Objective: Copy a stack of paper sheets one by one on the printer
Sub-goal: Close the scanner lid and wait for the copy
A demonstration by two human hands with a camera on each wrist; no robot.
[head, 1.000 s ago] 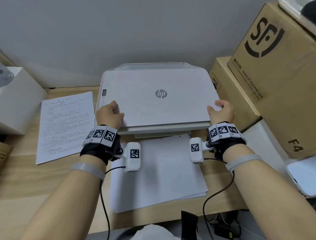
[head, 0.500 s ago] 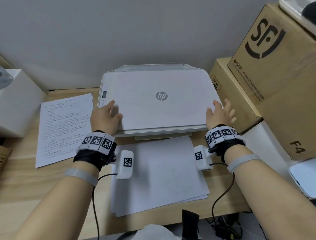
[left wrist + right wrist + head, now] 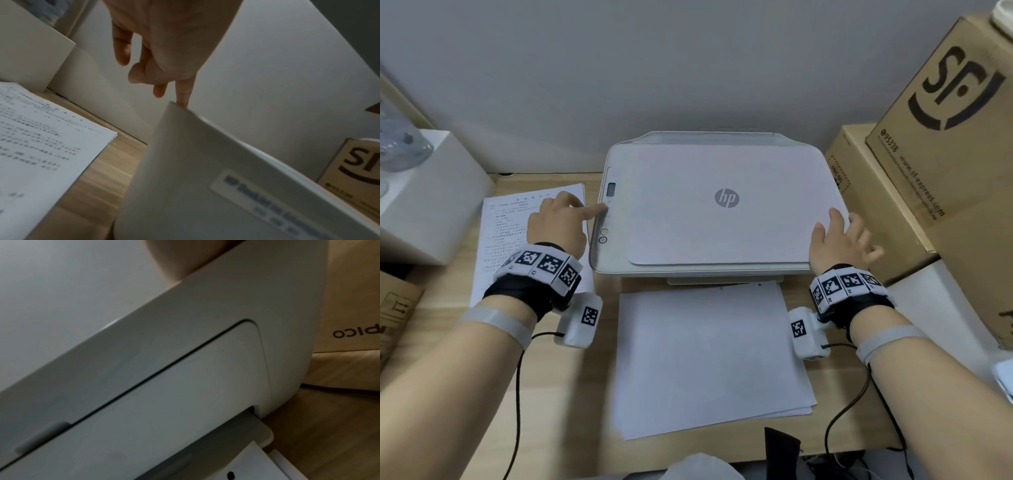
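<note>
The flat white HP printer (image 3: 715,205) sits lid-down on the wooden bench (image 3: 558,394), blank white sheets (image 3: 709,356) before it; my left hand (image 3: 556,222) points its index at the button strip, other fingers curled, right hand (image 3: 837,241) spread loose on the lid's corner

Likely an office corner: printer (image 3: 709,205) on wooden desk (image 3: 551,394), shipping cartons (image 3: 945,171) stacked right of it, printed sheets (image 3: 510,233) left.
</note>
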